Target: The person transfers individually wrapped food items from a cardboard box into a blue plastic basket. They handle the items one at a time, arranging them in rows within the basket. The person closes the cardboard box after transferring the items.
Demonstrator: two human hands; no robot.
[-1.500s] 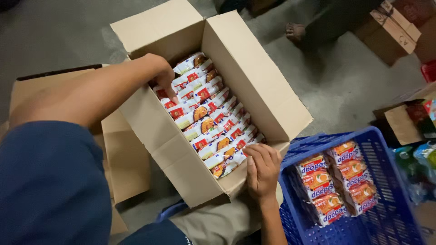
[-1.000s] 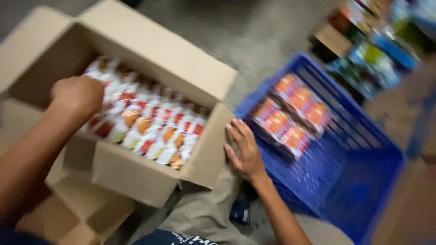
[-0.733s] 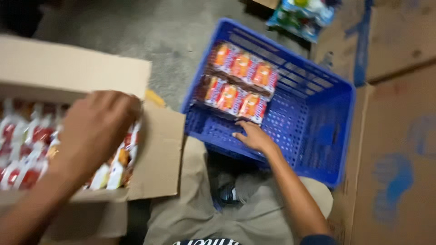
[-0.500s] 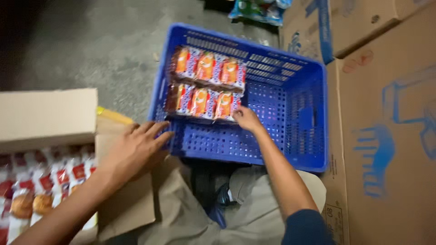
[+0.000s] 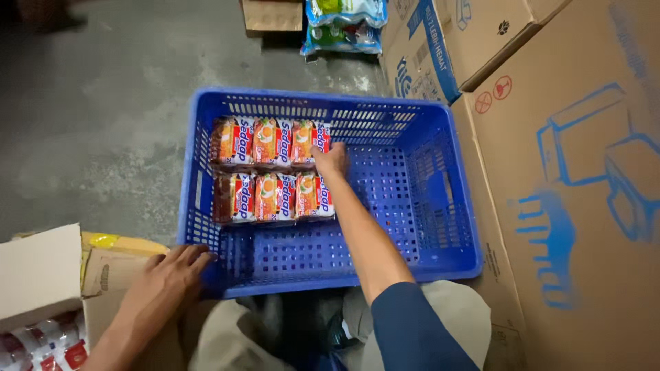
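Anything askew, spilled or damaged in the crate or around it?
Nothing stands out. Six noodle packs lie in two neat rows at the far left of the blue crate, flat and aligned. The right hand touches the top-right pack; the left hand rests at the crate's near-left corner. No spill shows on the floor.

Open brown cardboard box (image 5: 48,275) of red-white packets cut off by left and bottom edges. Tall brown printed cartons (image 5: 584,172) run past right edge. Right hand (image 5: 331,159) hides edge of orange noodle packets (image 5: 273,168). Green-blue bags (image 5: 344,24) cropped at top.
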